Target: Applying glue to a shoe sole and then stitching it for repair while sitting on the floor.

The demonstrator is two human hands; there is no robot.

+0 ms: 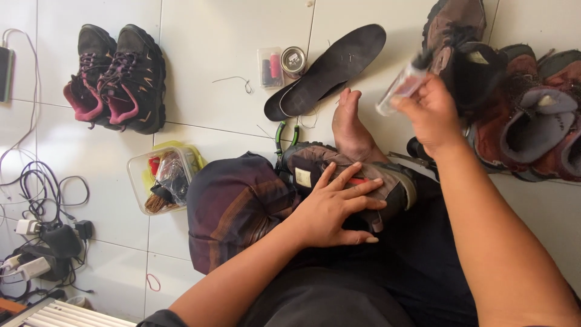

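Observation:
My left hand (334,209) lies flat, fingers spread, on a brown and grey shoe (396,188) resting on my lap beside my bare foot (351,130). Raised above and to the right, my right hand (431,112) grips a small clear tube or bottle with a dark cap (404,82), which is blurred. A black insole (330,69) lies on the white tiles beyond the foot. A striped cloth (233,206) covers my knee left of the shoe.
A pair of black and pink shoes (118,79) stands at the far left. A clear plastic box of small items (163,178), a thread box (270,66), a round tin (293,60), a shoe pile (526,115) and tangled cables with chargers (42,230) surround me.

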